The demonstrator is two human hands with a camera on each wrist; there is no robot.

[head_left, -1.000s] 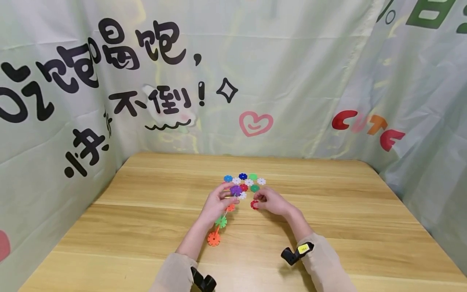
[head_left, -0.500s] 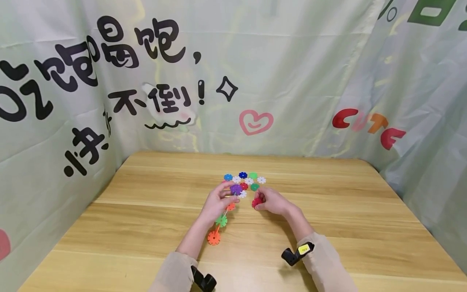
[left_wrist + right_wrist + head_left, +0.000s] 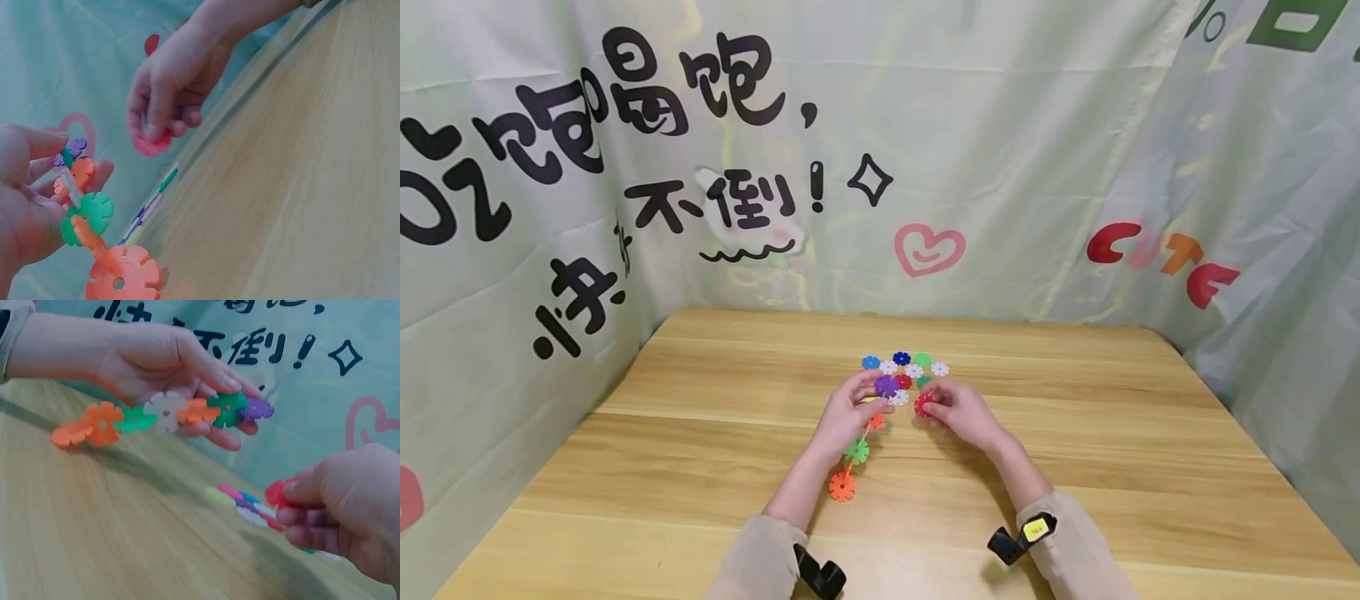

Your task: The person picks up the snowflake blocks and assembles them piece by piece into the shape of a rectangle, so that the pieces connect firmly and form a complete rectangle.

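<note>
My left hand (image 3: pixel 847 417) holds a chain of slotted plastic snowflake discs by its far end, thumb and fingers around the dark green disc (image 3: pixel 227 409) and purple disc (image 3: pixel 257 409). From there the chain runs back through orange, white and light green pieces to an orange disc (image 3: pixel 842 487) at the near end. To the right, my right hand (image 3: pixel 962 412) pinches a red snowflake disc (image 3: pixel 922 406) between thumb and fingers. A gap separates this red disc from the purple end of the chain in the right wrist view.
Beyond the hands, several loose discs lie on the wooden table (image 3: pixel 1075 433), among them a dark blue disc (image 3: pixel 902 358), a light blue disc (image 3: pixel 871 362) and a white disc (image 3: pixel 940 369). A printed curtain (image 3: pixel 1000 167) stands behind the table.
The right hand has raised the red disc slightly away from me and turned it so its flat face shows more. The left hand keeps its hold on the chain, almost still.
</note>
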